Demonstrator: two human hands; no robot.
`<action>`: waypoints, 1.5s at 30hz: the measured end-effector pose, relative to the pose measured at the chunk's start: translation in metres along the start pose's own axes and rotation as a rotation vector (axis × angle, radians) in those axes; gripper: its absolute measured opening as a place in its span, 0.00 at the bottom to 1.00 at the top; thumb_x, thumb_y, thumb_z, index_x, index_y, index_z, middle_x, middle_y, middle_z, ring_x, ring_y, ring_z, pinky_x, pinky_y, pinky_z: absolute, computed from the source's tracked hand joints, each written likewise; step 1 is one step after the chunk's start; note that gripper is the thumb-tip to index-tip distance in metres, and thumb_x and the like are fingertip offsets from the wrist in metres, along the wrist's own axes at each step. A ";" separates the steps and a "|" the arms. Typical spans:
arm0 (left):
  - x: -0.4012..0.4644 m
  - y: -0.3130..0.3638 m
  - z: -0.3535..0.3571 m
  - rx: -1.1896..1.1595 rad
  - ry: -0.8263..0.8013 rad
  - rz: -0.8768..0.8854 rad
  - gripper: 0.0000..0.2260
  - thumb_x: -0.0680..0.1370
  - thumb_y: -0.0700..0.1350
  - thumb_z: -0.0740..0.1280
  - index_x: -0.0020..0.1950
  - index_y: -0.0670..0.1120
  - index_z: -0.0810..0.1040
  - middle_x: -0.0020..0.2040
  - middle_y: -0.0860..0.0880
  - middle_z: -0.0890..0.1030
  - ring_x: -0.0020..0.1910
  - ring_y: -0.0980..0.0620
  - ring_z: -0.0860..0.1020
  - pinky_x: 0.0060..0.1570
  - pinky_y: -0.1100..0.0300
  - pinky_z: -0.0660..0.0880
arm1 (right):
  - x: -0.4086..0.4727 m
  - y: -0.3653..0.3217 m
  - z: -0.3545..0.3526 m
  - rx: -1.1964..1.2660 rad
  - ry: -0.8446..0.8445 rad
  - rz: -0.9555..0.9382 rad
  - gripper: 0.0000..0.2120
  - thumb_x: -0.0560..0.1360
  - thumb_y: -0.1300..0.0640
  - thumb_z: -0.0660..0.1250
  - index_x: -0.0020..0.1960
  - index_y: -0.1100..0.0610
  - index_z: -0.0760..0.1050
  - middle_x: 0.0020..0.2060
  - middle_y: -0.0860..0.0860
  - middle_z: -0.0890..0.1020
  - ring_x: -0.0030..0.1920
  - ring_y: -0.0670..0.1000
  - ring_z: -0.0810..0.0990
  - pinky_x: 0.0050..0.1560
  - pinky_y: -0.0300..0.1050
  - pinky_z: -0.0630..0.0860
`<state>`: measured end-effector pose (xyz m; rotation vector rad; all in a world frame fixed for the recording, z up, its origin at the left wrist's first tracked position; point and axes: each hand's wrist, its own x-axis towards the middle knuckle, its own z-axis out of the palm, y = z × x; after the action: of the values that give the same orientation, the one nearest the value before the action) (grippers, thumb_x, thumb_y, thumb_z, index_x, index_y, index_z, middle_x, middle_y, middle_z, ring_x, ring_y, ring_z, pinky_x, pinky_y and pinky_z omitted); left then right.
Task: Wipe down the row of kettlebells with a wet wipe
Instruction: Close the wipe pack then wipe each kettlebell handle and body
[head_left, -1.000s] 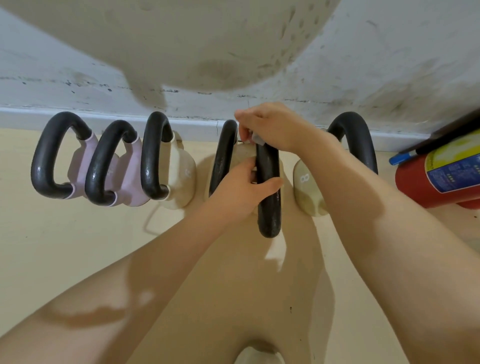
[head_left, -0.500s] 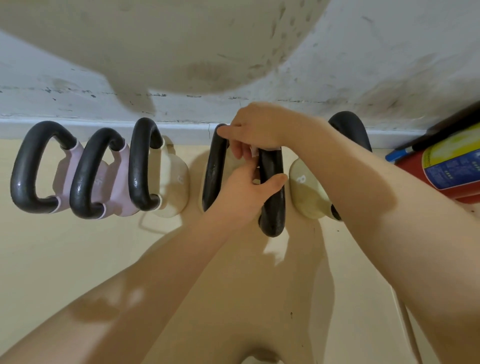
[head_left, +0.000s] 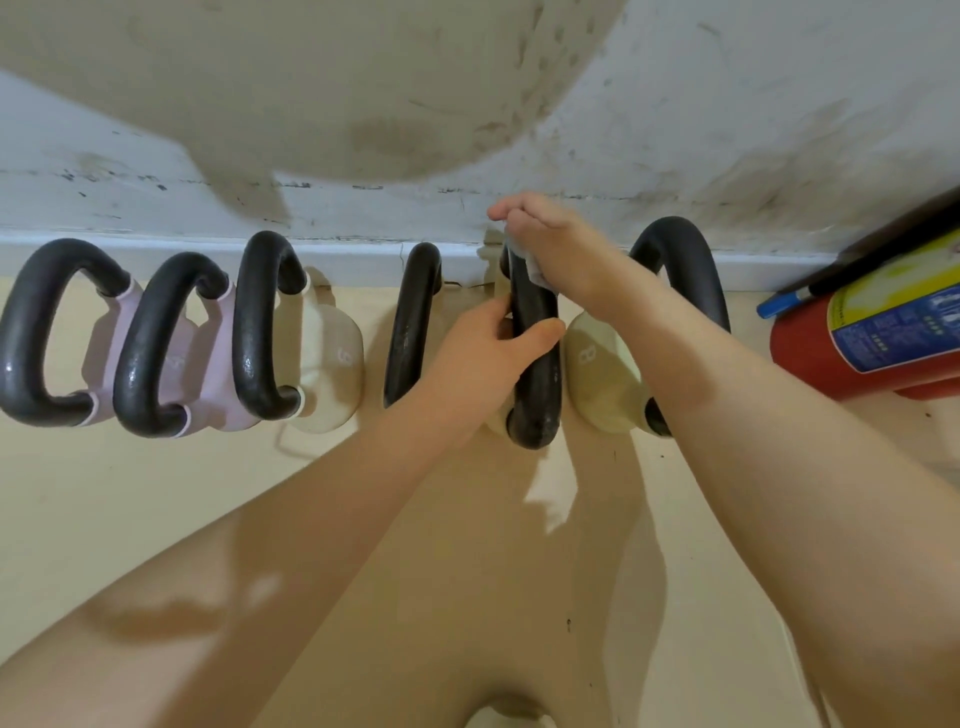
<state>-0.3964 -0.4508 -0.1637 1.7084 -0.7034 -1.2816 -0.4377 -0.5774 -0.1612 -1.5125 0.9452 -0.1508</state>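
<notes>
Several kettlebells with black handles stand in a row along the wall's white skirting. Two pink ones (head_left: 111, 353) are at the left, then cream ones (head_left: 327, 364). My left hand (head_left: 485, 353) grips the black handle (head_left: 537, 374) of a cream kettlebell in the middle. My right hand (head_left: 558, 249) holds a pale wet wipe (head_left: 532, 267) pressed round the top of that same handle. Another black handle (head_left: 410, 322) stands just left of my left hand. A further cream kettlebell (head_left: 597, 374) marked 8 sits to the right, partly hidden by my right forearm.
A red fire extinguisher (head_left: 857, 338) with a blue and yellow label lies at the right by the wall. The stained white wall (head_left: 675, 130) is close behind the row. Beige floor (head_left: 130, 493) stretches in front.
My right hand with the wipe has moved up and back along the handle toward the wall. My left hand keeps its grip on the same handle. The view has shifted slightly.
</notes>
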 end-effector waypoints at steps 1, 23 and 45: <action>0.002 0.002 0.001 -0.011 0.000 -0.009 0.12 0.75 0.50 0.66 0.58 0.48 0.76 0.50 0.49 0.83 0.50 0.52 0.81 0.56 0.55 0.76 | 0.006 -0.002 -0.001 -0.167 0.046 -0.007 0.11 0.79 0.60 0.51 0.54 0.56 0.71 0.32 0.49 0.68 0.25 0.43 0.67 0.24 0.31 0.65; -0.017 -0.023 -0.015 -0.005 -0.158 -0.116 0.14 0.75 0.46 0.67 0.61 0.53 0.75 0.50 0.55 0.82 0.52 0.57 0.79 0.53 0.61 0.72 | -0.017 0.011 0.012 -0.245 0.242 0.128 0.09 0.80 0.55 0.54 0.57 0.57 0.64 0.35 0.48 0.66 0.42 0.52 0.70 0.41 0.43 0.71; -0.041 -0.021 -0.015 -0.324 0.038 -0.319 0.11 0.78 0.49 0.60 0.56 0.48 0.75 0.57 0.49 0.78 0.57 0.51 0.76 0.67 0.48 0.66 | -0.105 0.095 0.098 0.055 0.720 -0.132 0.15 0.73 0.56 0.69 0.56 0.51 0.68 0.41 0.40 0.75 0.41 0.37 0.76 0.46 0.34 0.75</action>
<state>-0.3958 -0.4028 -0.1617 1.6094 -0.1868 -1.4843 -0.4906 -0.4244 -0.2198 -1.4871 1.3843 -0.8519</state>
